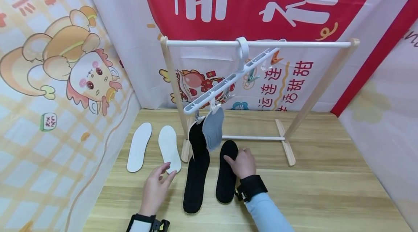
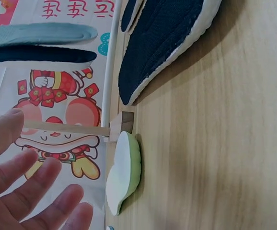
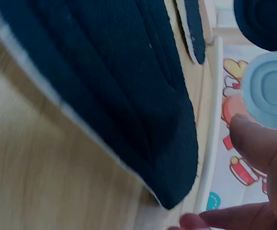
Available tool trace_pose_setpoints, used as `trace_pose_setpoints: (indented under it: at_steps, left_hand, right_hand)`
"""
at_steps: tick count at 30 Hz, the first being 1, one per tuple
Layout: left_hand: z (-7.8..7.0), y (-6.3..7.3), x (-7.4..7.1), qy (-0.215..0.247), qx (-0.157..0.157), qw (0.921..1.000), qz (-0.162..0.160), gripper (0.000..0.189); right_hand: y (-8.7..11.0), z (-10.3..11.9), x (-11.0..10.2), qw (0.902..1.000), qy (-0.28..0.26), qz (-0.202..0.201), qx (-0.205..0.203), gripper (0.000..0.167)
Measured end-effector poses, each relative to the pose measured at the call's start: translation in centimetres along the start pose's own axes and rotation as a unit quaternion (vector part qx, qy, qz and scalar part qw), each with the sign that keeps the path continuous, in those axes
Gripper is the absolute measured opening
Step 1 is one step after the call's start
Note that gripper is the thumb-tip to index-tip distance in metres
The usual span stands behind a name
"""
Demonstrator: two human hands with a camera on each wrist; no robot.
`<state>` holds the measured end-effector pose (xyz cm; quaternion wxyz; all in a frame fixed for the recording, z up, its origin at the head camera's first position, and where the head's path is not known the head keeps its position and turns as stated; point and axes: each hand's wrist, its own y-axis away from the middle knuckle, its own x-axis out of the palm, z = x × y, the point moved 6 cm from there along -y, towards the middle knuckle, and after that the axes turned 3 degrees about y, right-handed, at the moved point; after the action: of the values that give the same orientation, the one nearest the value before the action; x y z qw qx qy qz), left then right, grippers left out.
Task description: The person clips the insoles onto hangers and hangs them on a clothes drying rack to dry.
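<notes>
Looking light and bendy, the right black insole [image 1: 226, 181] suits an edge pinch; left hand [image 1: 155, 189], right hand [image 1: 245, 163] both spread.

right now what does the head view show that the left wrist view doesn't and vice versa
Only the head view shows the white hanger and the right fingers. Only the left wrist view shows the pale green side of a white insole. Both show that insole's white top, the left fingers, black insoles, the hanging blue-grey insole and the wooden stand.
</notes>
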<state>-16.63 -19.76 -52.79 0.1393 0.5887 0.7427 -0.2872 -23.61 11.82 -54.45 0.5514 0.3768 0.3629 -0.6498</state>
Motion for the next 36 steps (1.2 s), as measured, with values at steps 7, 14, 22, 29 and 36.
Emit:
trace_pose_setpoints:
  at_steps: [7, 14, 22, 29, 36]
  left_hand:
    - [-1.7, 0.0, -0.1, -0.008, 0.053, 0.9984, -0.019, 0.035]
    - [-4.4, 0.3, -0.7, -0.010, 0.134, 0.9891, -0.059, 0.029]
    - [-9.2, 0.6, -1.0, 0.025, 0.216, 0.9746, -0.052, 0.029]
    - [-12.1, 0.9, 0.2, 0.077, 0.239, 0.9677, -0.014, 0.023]
    - [-15.2, 0.5, 1.6, 0.125, 0.280, 0.9517, 0.015, 0.021]
  right_hand:
    - [-0.6, 0.1, 1.2, 0.9998, -0.005, 0.002, 0.019, 0.087]
    - [-0.7, 0.0, 1.9, 0.9993, -0.030, -0.013, 0.016, 0.087]
    - [-0.9, -0.4, 2.2, 0.9939, -0.099, 0.031, 0.036, 0.105]
    - [-0.6, -1.7, 1.1, 0.9901, -0.130, 0.037, 0.037, 0.084]
    - [-0.3, -3.2, -0.9, 0.9886, -0.147, 0.001, 0.033, 0.060]
